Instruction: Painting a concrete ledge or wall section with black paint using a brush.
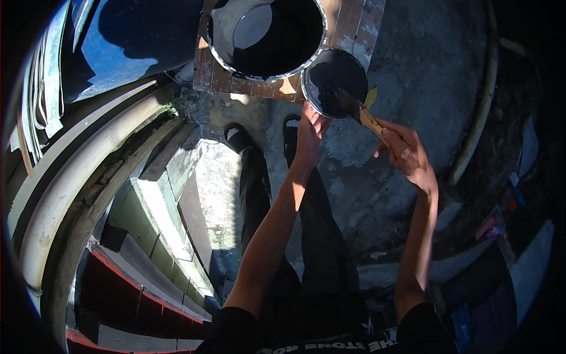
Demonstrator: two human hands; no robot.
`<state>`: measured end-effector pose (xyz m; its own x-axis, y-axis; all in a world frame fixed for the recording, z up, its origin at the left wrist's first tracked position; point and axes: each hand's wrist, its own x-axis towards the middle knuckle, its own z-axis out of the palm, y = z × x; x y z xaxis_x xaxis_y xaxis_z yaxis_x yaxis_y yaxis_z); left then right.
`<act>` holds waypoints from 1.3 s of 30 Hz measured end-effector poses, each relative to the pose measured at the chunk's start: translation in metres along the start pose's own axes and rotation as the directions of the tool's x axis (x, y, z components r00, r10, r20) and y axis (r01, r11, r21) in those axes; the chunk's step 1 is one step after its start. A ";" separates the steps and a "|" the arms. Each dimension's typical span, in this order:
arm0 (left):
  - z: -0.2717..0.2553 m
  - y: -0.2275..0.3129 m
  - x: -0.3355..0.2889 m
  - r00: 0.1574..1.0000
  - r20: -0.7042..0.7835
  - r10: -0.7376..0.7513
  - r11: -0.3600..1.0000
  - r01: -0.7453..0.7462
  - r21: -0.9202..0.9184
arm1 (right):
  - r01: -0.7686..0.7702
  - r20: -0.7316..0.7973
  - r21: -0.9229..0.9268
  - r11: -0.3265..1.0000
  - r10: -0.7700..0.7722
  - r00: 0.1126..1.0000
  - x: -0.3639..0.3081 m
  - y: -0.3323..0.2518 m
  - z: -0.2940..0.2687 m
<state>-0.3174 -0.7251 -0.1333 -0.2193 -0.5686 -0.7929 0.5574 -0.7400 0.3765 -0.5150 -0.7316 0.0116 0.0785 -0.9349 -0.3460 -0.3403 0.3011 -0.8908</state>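
Note:
My left hand (309, 133) grips the near left side of a small round paint pot (305, 88) with dark liquid inside; the fingertips are partly hidden under its rim. In my right hand (405, 152) is the wooden handle of a paintbrush (371, 123), held between thumb and fingers. Its dark bristle end meets the pot's near right rim. Touching or just beside the pot, on the far left, stands a large bucket (325, 29) with a paint-smeared pale rim and a dark inside, where a bright patch shows on the surface.
The bucket rests on a brown slatted board (265, 88) over the concrete floor (407, 76). Leaning panels (159, 206) and a long pale pipe (65, 189) line the left. A blue sheet (127, 35) lies far left. Another pipe (476, 130) curves along the right.

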 end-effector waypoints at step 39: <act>-0.374 -0.205 -0.503 0.284 -0.853 0.438 0.769 0.372 0.520 | 0.261 0.016 0.560 0.787 -0.325 0.945 -0.178 -0.331 0.146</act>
<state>-0.0220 -0.1531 0.0096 0.8648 -0.1796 -0.4688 -0.0687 -0.9673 0.2440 -0.2800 -0.6378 0.3248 0.2004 -0.9788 -0.0422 0.2772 0.0979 -0.9558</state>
